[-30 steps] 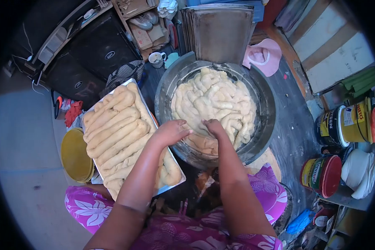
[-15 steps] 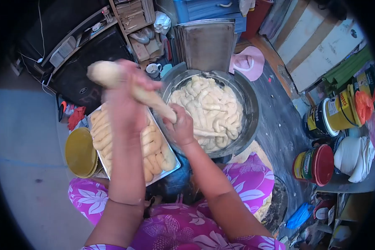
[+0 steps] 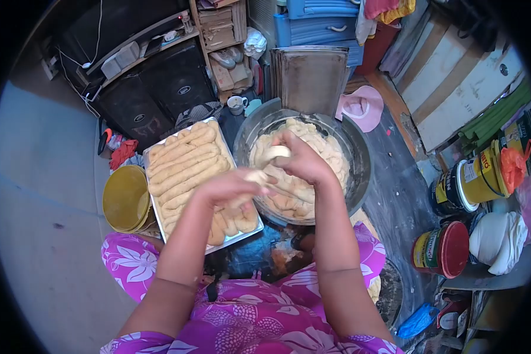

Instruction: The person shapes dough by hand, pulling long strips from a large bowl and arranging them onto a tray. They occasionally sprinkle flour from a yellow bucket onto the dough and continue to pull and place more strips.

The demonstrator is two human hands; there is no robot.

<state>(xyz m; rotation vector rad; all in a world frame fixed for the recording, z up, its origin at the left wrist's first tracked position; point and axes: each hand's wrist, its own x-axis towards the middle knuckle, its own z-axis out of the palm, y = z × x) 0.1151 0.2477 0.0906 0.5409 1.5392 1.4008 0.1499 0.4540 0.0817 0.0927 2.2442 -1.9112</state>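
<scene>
Pale dough (image 3: 275, 154) is looped in the curled fingers of my right hand (image 3: 304, 159), above a large dark basin (image 3: 360, 177). The basin holds a heap of soft dough strips (image 3: 330, 150). Beside it, my left hand (image 3: 227, 187), somewhat blurred, grips another part of pale dough (image 3: 256, 178) near the basin's left rim. Whether both hands have the same dough rope is hard to make out. Below and left of my left hand lies a tray (image 3: 252, 232) with thick dough ropes (image 3: 186, 159) laid side by side, coated in something crumbly.
A yellow bucket (image 3: 125, 197) stands left of the tray. Upright baking trays (image 3: 310, 76) lean behind the basin, with a pink cap (image 3: 363, 108) at their right. A white mug (image 3: 237, 105) sits beyond the tray. Paint buckets, one with a red lid (image 3: 454, 249), line the right side.
The long dough rope stretched between my hands has come down and now shows as shorter, curled dough. My left hand dropped toward the basin; my right moved up and right. The view shifted.
</scene>
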